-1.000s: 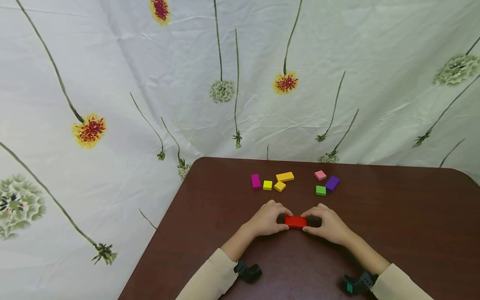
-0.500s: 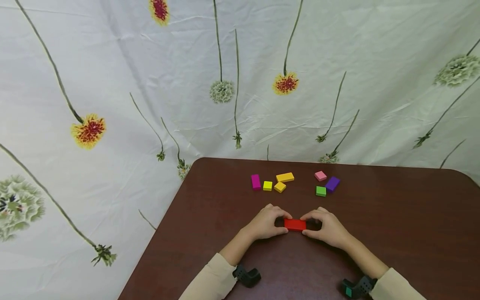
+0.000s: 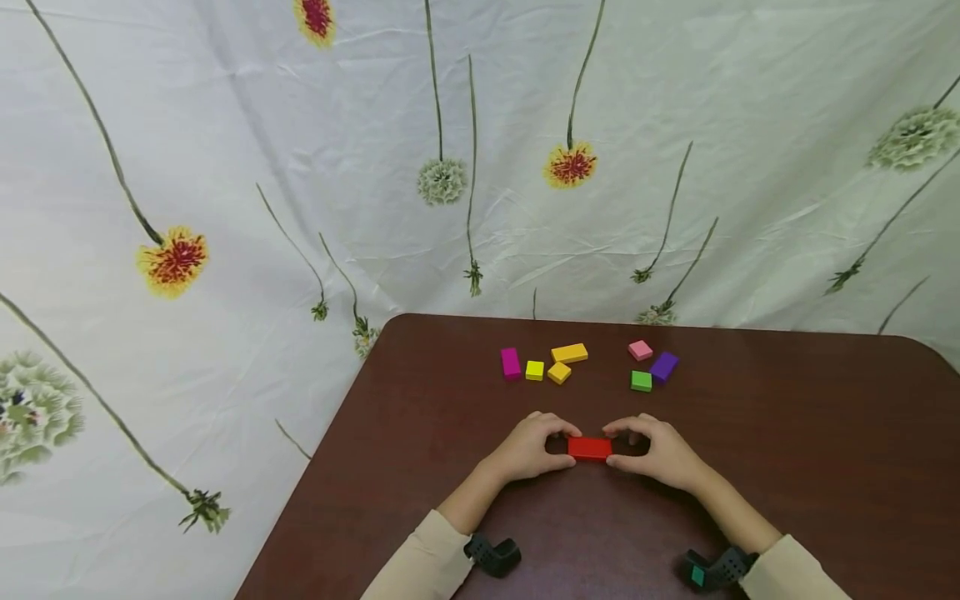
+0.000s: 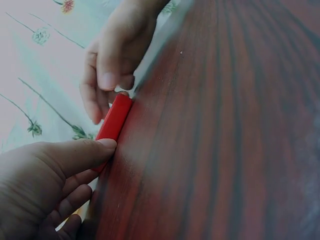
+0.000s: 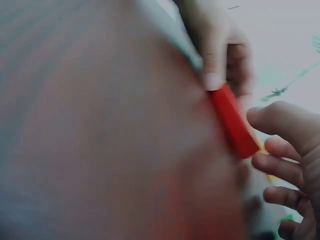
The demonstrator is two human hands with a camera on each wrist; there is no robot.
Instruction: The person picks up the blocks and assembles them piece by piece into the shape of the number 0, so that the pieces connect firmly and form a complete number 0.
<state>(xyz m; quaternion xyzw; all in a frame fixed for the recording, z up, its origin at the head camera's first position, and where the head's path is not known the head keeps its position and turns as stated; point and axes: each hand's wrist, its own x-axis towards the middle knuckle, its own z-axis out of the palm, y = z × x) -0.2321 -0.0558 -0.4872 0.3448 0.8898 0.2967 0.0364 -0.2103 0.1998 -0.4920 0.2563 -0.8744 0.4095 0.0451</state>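
A red rectangular block [image 3: 589,448] lies on the dark brown table in front of the person, its long side running left to right. The left hand [image 3: 527,450] pinches its left end between thumb and fingers; the left wrist view shows the thumb [image 4: 106,143] pressed on the red block [image 4: 116,118]. At the opposite end, the right hand [image 3: 663,454] is spread, thumb and fingers parted. In the right wrist view a small gap shows between the right thumb [image 5: 257,116] and the block [image 5: 233,119].
Beyond the hands lie a magenta block [image 3: 511,364], a yellow block [image 3: 535,371] and two orange ones, the longer orange block [image 3: 570,353] behind. Farther right sit pink [image 3: 641,350], purple [image 3: 664,367] and green [image 3: 641,382] blocks. A flowered cloth [image 3: 510,233] hangs behind the table [image 3: 787,417].
The red block, first held by both hands, has come slightly toward the person. The right hand has loosened its grip and parted from its end; the left hand keeps hold.
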